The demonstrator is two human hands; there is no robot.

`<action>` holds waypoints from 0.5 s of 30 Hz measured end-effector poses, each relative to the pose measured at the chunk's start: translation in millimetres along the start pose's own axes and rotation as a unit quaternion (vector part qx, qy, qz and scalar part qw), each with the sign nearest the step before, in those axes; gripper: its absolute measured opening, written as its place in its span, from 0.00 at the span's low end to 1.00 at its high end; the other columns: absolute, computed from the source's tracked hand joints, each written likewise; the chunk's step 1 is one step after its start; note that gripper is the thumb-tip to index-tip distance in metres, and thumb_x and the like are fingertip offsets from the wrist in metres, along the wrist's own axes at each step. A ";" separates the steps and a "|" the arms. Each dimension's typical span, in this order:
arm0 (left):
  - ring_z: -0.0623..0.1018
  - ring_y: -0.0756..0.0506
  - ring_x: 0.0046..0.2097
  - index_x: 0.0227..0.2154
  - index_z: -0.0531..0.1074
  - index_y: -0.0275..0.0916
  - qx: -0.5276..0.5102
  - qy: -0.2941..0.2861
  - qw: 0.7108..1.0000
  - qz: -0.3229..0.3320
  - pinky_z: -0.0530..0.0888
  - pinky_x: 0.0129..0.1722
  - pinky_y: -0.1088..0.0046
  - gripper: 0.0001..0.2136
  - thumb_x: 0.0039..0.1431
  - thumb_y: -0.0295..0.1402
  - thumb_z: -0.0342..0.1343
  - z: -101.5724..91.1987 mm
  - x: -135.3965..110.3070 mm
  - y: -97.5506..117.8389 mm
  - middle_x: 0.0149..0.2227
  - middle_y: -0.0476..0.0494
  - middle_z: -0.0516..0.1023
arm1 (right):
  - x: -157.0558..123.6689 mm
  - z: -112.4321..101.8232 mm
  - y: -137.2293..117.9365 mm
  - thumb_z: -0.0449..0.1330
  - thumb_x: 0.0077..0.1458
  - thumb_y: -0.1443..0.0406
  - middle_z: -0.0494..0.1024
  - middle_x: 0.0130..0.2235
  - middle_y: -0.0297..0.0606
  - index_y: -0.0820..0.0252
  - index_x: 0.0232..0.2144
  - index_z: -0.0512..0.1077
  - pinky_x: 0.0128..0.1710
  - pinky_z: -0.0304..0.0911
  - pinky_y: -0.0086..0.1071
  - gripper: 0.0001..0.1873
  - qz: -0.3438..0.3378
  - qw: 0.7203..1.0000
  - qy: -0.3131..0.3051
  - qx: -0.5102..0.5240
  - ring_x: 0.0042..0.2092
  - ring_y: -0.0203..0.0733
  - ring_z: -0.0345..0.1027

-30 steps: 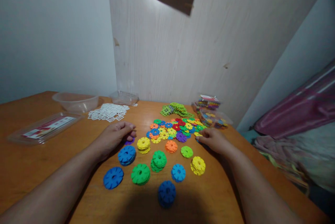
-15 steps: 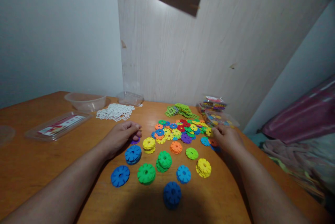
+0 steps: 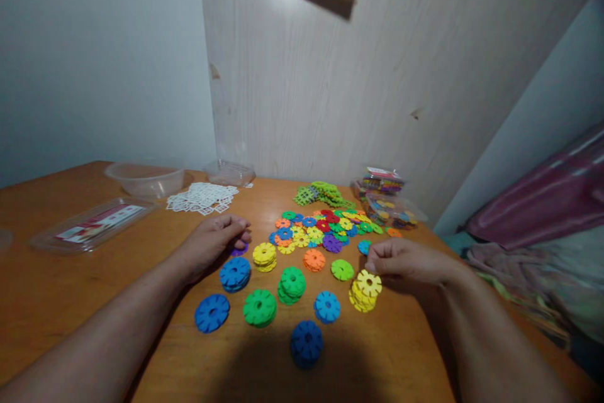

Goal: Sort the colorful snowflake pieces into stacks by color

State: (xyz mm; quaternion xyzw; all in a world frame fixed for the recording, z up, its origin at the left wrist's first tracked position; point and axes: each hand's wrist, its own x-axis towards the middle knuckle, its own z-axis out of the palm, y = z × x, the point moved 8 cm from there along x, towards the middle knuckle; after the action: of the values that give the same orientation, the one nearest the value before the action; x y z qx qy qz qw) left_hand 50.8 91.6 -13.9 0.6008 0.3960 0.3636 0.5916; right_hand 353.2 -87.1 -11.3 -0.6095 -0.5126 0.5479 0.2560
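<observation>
My right hand (image 3: 396, 261) pinches a yellow notched disc (image 3: 369, 282) by its edge, right over a stack of yellow discs (image 3: 362, 299). My left hand (image 3: 219, 236) rests on the table with its fingers loosely curled; nothing shows in them. Just below its fingertips is a purple disc (image 3: 239, 251), partly covered. Nearby stand a dark blue stack (image 3: 234, 273), another yellow stack (image 3: 264, 254) and two green stacks (image 3: 291, 282). An orange stack (image 3: 314, 259), a lime disc (image 3: 342, 270), light blue discs (image 3: 327, 305) and a dark blue stack (image 3: 306, 341) sit between my arms.
A loose heap of mixed discs (image 3: 325, 230) lies further back, with green lattice pieces (image 3: 323, 193) behind it. White square pieces (image 3: 202, 198), clear tubs (image 3: 144, 181) and a labelled lid (image 3: 94, 227) are on the left. Packaged discs (image 3: 383, 180) stand at the back right.
My right hand has come from the heap's right edge toward me, bringing a yellow disc over the yellow stack. My left hand stays in about the same place. The view has shifted slightly.
</observation>
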 end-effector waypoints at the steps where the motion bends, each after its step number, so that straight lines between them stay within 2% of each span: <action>1: 0.74 0.50 0.29 0.33 0.72 0.35 -0.001 -0.001 1.000 -0.002 0.70 0.29 0.75 0.15 0.50 0.42 0.62 -0.3 0.4 -0.8 0.30 0.42 0.78 | 0.4 0.6 1.3 0.66 0.46 0.50 0.60 0.18 0.25 0.61 0.24 0.66 0.17 0.41 0.25 0.21 0.004 1.000 -0.006 -0.008 0.19 0.27 0.48; 4: 0.74 0.51 0.29 0.34 0.72 0.35 -0.010 -0.007 1.000 -0.008 0.70 0.28 0.76 0.14 0.51 0.41 0.62 -0.4 1.3 -2.9 0.31 0.43 0.78 | 0.6 -7.0 0.3 0.66 0.44 0.49 0.60 0.18 0.25 0.61 0.22 0.65 0.17 0.41 0.25 0.23 0.003 0.999 0.026 -0.027 0.19 0.27 0.47; 7: 0.73 0.52 0.29 0.35 0.72 0.35 -0.019 -0.016 1.000 -0.015 0.70 0.29 0.77 0.14 0.52 0.41 0.62 -0.2 2.4 -5.6 0.31 0.44 0.78 | -3.5 -34.1 -8.4 0.65 0.44 0.48 0.62 0.19 0.27 0.60 0.21 0.63 0.18 0.43 0.25 0.23 -0.039 0.988 0.149 -0.017 0.19 0.27 0.49; 9: 0.73 0.52 0.29 0.35 0.72 0.36 -0.021 -0.020 0.999 -0.016 0.70 0.29 0.77 0.14 0.52 0.41 0.61 -0.4 3.2 -6.9 0.31 0.45 0.77 | -11.2 -61.9 -9.7 0.64 0.44 0.49 0.63 0.18 0.27 0.59 0.21 0.63 0.19 0.45 0.25 0.22 -0.065 0.960 0.273 -0.005 0.20 0.29 0.51; 11: 0.73 0.52 0.29 0.35 0.72 0.36 -0.015 -0.020 1.000 -0.014 0.70 0.28 0.77 0.14 0.53 0.41 0.61 -0.7 3.6 -7.1 0.31 0.44 0.77 | -20.0 -88.0 -3.7 0.63 0.43 0.52 0.63 0.18 0.27 0.59 0.22 0.63 0.19 0.47 0.25 0.19 -0.079 0.920 0.385 -0.001 0.20 0.30 0.52; 13: 0.74 0.51 0.29 0.35 0.72 0.36 -0.008 -0.015 1.000 -0.011 0.70 0.28 0.76 0.14 0.53 0.42 0.61 -0.8 2.8 -5.9 0.31 0.44 0.78 | -22.4 -104.5 7.7 0.62 0.42 0.54 0.63 0.18 0.28 0.58 0.21 0.63 0.19 0.47 0.26 0.16 -0.072 0.894 0.442 -0.018 0.20 0.31 0.53; 15: 0.74 0.50 0.29 0.34 0.72 0.35 -0.004 -0.007 1.000 -0.006 0.71 0.28 0.76 0.14 0.52 0.42 0.61 -0.4 1.1 -3.3 0.31 0.43 0.78 | -17.5 -111.1 19.6 0.62 0.42 0.57 0.64 0.17 0.28 0.58 0.20 0.63 0.19 0.47 0.26 0.14 -0.054 0.889 0.451 -0.051 0.20 0.31 0.54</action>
State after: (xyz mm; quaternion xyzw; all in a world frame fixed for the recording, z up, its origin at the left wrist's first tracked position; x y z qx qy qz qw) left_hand 50.7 92.7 -17.3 0.5984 0.3946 0.3573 0.5988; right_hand 465.5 -82.0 8.5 -0.7748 -0.4013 0.1722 0.4571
